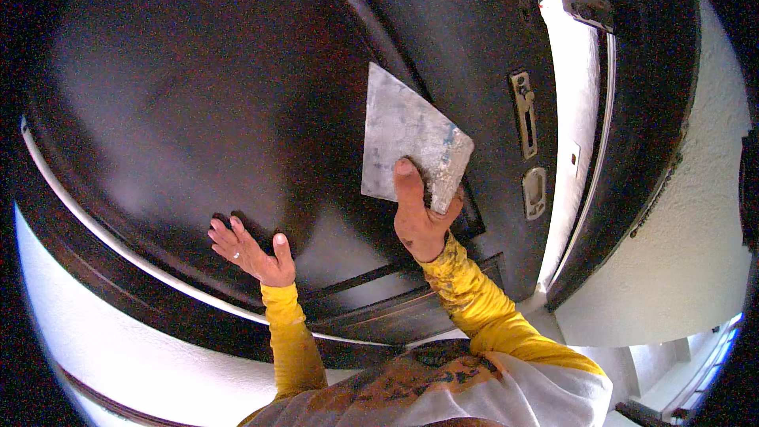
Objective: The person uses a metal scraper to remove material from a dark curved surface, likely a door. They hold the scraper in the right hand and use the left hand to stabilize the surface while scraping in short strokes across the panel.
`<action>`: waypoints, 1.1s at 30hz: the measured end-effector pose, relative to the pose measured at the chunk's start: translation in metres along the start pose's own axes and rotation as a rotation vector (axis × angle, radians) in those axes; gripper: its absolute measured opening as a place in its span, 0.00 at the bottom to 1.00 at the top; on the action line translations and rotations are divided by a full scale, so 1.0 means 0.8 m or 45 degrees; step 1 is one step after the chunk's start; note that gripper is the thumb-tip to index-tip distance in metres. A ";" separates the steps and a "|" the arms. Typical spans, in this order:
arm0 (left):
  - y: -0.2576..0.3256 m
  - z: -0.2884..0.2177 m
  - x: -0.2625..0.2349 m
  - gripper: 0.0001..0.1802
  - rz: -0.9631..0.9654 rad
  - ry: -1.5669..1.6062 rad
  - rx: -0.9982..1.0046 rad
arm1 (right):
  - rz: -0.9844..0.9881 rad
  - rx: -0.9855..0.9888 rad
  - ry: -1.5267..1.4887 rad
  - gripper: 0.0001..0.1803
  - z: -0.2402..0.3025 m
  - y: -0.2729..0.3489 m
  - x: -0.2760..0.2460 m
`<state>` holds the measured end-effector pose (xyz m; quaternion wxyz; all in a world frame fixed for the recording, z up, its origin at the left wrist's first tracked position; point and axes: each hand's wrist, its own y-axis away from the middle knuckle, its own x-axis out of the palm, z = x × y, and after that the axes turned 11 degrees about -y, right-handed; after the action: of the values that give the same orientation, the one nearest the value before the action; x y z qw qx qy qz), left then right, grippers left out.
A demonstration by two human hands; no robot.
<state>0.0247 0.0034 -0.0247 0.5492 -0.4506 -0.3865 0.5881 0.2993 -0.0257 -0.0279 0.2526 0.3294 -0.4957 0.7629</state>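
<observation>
You stand close against a dark brown door (237, 95), its glossy panel filling most of the view, with a white rough wall (696, 213) at the right. Your right hand (419, 217) holds a flat grey metal scraper blade (411, 142) against the panel, fingers pinching its lower corner, thumb on the face. Risk: the blade's bare corner may gouge the finish if it tilts. Your left hand (251, 251) lies flat on the door lower down, fingers spread, holding nothing; it may smear a wet coat. The brass lock plate (523, 113) and the smaller latch plate (535, 192) sit near the blade and could be nicked.
</observation>
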 end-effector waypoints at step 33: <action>0.000 0.013 -0.012 0.42 0.015 0.002 -0.028 | -0.055 0.080 -0.061 0.10 0.000 0.009 0.010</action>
<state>0.0144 -0.0059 -0.0205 0.5410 -0.4594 -0.3899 0.5867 0.2893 -0.0282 -0.0257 0.2466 0.3661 -0.4700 0.7643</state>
